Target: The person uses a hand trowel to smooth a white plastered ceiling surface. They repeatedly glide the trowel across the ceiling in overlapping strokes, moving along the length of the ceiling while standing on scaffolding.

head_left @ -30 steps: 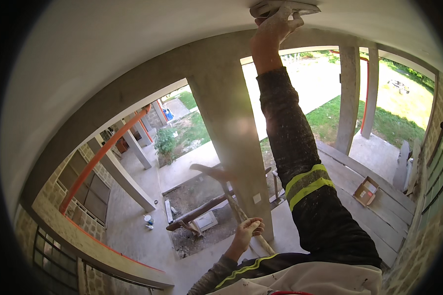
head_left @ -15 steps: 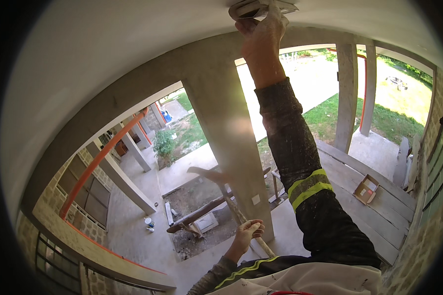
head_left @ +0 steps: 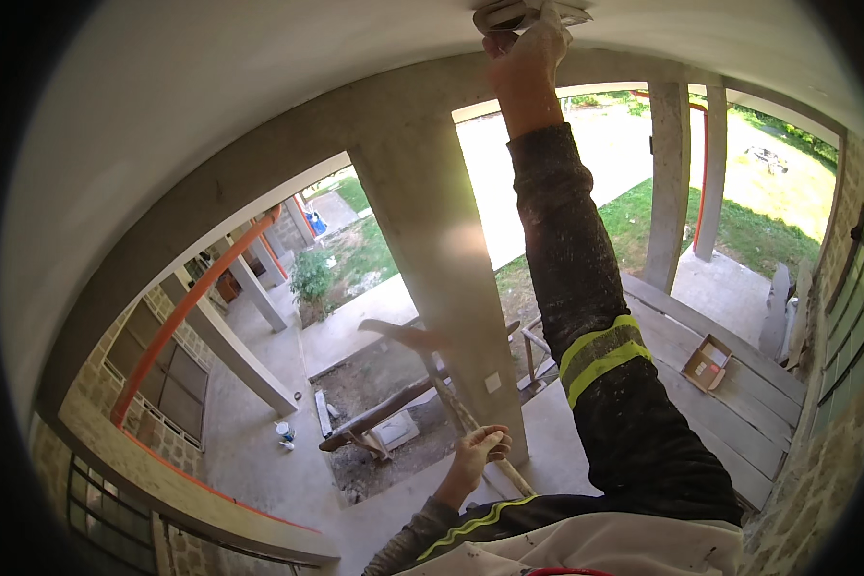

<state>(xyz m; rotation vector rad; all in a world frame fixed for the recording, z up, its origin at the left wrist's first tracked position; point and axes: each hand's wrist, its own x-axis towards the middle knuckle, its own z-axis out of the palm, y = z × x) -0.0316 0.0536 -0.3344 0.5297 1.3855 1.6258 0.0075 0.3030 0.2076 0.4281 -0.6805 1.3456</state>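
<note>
Overhead, my right hand [head_left: 538,53] is closed on a flat, pale hand tool [head_left: 578,14], which looks like a sanding block or plastering float. The tool is up against the white ceiling [head_left: 259,58]; its far side is cut off by the picture's top edge. White dust speckles my right hand and dark sleeve. Lower down, my left hand [head_left: 477,453] has its fingers curled round a rough wooden pole [head_left: 515,477]. This pole slants up past the hand to a forked, branch-like top.
A concrete pillar [head_left: 437,230] rises in front of me, joined to a beam. To the right, grey planks [head_left: 730,413] form a platform carrying an open cardboard box [head_left: 708,363]. A white bucket [head_left: 284,431] stands on the floor far below at left. An orange pipe [head_left: 178,317] runs along the left side.
My right hand and the tool have slid a little to the right along the ceiling. My left hand stays at the pole, and the whole view has shifted slightly.
</note>
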